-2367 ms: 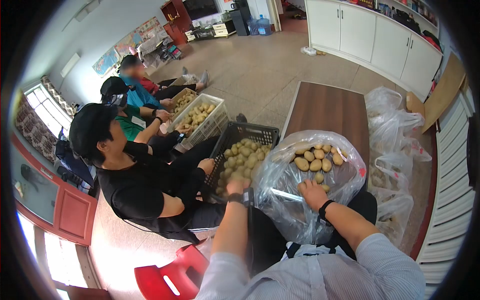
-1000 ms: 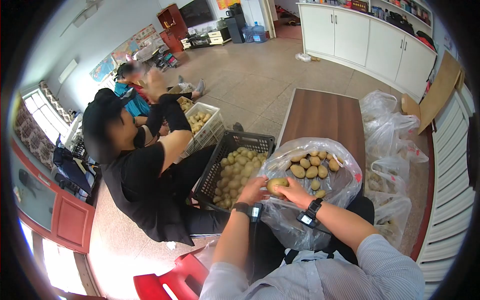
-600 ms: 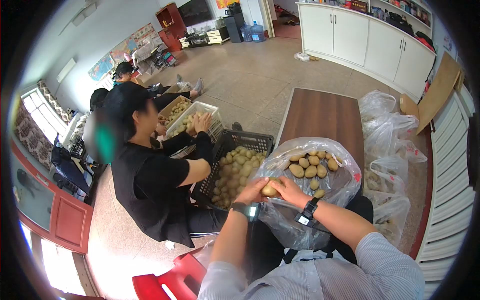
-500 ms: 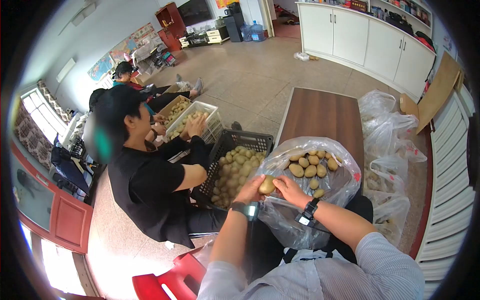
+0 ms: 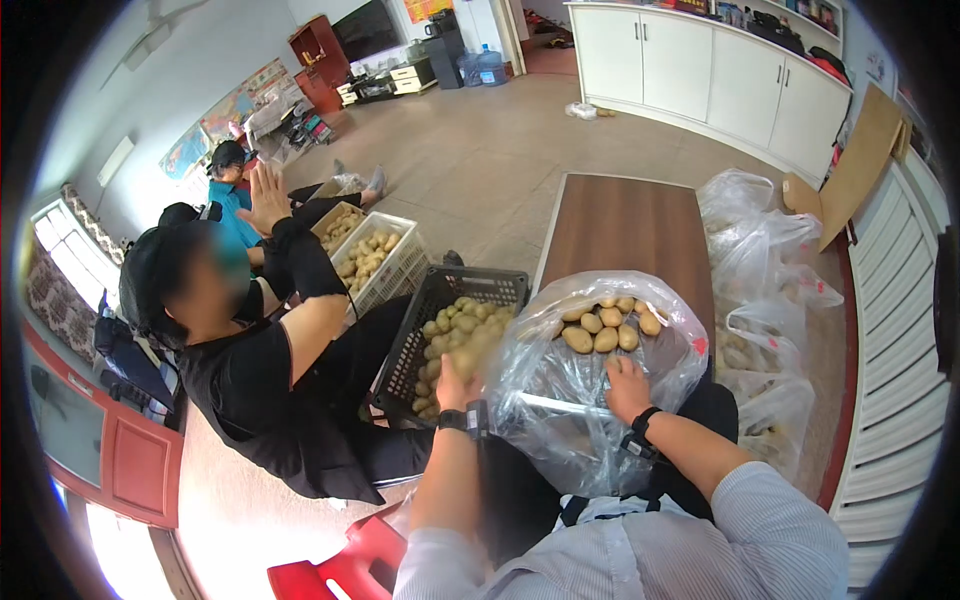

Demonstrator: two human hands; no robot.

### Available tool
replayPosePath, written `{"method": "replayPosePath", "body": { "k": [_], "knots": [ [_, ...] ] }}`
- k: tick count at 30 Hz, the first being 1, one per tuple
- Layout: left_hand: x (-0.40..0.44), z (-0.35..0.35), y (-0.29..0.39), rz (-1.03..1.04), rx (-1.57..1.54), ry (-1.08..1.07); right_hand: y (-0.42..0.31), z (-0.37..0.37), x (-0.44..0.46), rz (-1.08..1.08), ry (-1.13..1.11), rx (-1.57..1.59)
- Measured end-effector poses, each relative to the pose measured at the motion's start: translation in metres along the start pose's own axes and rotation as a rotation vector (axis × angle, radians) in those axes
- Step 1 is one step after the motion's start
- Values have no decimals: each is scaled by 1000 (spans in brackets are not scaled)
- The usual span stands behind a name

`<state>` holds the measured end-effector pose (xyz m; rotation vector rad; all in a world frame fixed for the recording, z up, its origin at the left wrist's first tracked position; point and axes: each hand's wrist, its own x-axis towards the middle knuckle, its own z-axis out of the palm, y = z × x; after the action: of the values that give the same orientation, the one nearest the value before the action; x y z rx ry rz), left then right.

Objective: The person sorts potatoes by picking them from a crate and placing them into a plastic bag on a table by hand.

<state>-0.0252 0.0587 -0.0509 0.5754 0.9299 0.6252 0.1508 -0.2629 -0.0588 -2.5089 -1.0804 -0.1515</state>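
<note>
My left hand (image 5: 456, 390) is at the right side of a black plastic crate (image 5: 399, 350), smeared by motion. A blurred potato-coloured shape lies just beyond its fingers; whether they hold it cannot be told. Potatoes (image 5: 450, 333) fill much of the crate. My right hand (image 5: 627, 392) reaches down into a clear plastic bag (image 5: 530, 375), fingers bent downward; what lies beneath them is hidden. Just beyond that hand, several brown potatoes (image 5: 606, 340) sit together inside the bag.
The bag lies partly on a brown table (image 5: 625, 225). Tied plastic bags (image 5: 765, 330) stand along its right side. A person in black (image 5: 250, 370) sits at my left, one hand raised, near a white crate of potatoes (image 5: 405, 262). A red stool (image 5: 350, 560) is at lower left.
My hands have parted from the potato they held together. The left moved to the crate, the right into the bag over two small potatoes. The person beside me raised a hand and turned.
</note>
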Motion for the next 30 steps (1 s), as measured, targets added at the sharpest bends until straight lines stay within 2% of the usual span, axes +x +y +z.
{"method": "replayPosePath", "body": {
  "k": [3, 5, 7, 9, 14, 16, 17, 19, 20, 21, 23, 25, 29, 30],
  "knots": [
    [-14, 7, 3, 52, -24, 152, 8, 0, -1, 8, -64, -12],
    [-6, -1, 0, 60, -4, 150, 10, -2, 1, -12, -82, -11],
    [-2, -7, 1, 63, 85, 172, 11, -3, 5, 37, -205, -6],
    [31, -33, -7, 76, 125, 195, 13, -1, 6, 46, -203, 21],
    [30, -34, -8, 76, 88, 188, 12, -2, 2, 81, -199, 53],
    [31, -36, -8, 79, 101, 262, 15, 0, 0, 59, -142, 90],
    [23, -30, -4, 79, 100, 262, 16, 1, 1, 59, -142, 89],
    [8, -17, 1, 99, 30, 394, 19, 1, 3, 91, -189, 125],
    [25, -32, -5, 99, 29, 393, 18, -2, 4, 91, -189, 124],
    [42, -49, -8, 168, 323, 419, 17, -5, 5, 112, -204, 132],
    [46, -51, -9, 237, 616, 439, 17, -6, 8, 132, -219, 140],
    [44, -41, -12, 90, -169, 336, 18, -7, 9, 100, -192, 147],
    [18, -19, 1, 53, -126, 222, 23, 0, 17, 16, -218, 124],
    [16, -15, -1, 53, -126, 221, 24, 4, 17, -68, -193, 56]
  ]
}}
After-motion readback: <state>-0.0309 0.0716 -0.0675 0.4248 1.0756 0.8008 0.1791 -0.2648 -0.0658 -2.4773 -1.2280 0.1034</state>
